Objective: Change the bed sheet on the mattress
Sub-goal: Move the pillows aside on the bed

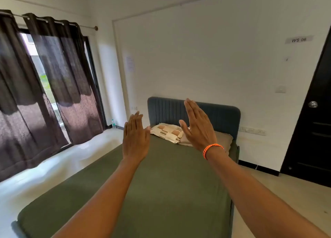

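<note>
An olive green sheet (168, 187) covers the mattress from the foot near me up to the blue-grey padded headboard (223, 117). At the head end lie a checked cream pillow (167, 132) and a plain tan pillow (223, 139) beside it. Both my arms are stretched out over the bed. My left hand (135, 139) is held up in the air, fingers straight and together, holding nothing. My right hand (198, 126), with an orange cord on its wrist, is raised a little higher, fingers straight too, touching nothing.
Dark curtains (53, 87) hang over a glass door on the left, with pale floor (53, 168) between them and the bed. A small bottle (113, 124) stands on the floor by the wall. A black door (315, 130) is at the right.
</note>
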The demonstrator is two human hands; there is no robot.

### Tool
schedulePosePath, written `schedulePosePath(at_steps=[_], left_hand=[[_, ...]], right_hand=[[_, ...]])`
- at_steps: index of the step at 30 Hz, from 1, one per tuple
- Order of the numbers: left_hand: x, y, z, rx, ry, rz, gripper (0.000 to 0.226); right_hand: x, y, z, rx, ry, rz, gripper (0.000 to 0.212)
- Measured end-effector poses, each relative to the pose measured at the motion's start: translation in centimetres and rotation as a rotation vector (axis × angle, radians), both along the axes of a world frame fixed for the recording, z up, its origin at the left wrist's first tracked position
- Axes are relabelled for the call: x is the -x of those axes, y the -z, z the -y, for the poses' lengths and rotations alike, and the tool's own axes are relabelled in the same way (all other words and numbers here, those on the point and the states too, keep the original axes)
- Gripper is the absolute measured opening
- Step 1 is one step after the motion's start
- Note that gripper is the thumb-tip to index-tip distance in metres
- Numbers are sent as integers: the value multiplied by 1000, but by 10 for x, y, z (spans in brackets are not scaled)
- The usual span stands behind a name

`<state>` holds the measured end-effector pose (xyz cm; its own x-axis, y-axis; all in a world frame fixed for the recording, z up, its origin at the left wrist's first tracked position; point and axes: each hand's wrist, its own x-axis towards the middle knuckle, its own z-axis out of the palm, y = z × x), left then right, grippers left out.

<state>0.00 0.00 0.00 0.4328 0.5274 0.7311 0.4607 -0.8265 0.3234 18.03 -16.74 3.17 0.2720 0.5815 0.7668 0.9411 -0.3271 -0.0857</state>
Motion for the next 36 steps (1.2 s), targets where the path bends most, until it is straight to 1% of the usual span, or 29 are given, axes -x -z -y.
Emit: schedulePosePath(at_steps=[6,10,12,15,19,24,28,33,36], left_hand=[[-59,31,42,67,-25,-15,50],[-110,44,71,98,-64,-17,51],[-133,53,90,128,-63,-47,52],[-164,59,110,175,-74,-82,55],[-209,60,120,208,-97,-91,57],[-267,78,119,220,-90,-132,59],[-315,99,105,220,-85,-170,57],[-381,125,66,248,-112,-160,58],[-427,140,27,274,-125,-149,58]], right_hand=[[-74,40,27,89,-28,-90,68],[-137,67,53,108,-57,-145,67],[-164,78,68,105,-79,-198,66],[-198,85,89,106,-70,-277,64],[-246,89,99,118,-77,-313,62],[-291,109,95,119,-97,-326,58],[-334,131,80,162,-116,-330,55],[-404,147,33,196,-141,-332,52],[-451,151,-9,223,-155,-318,50]])
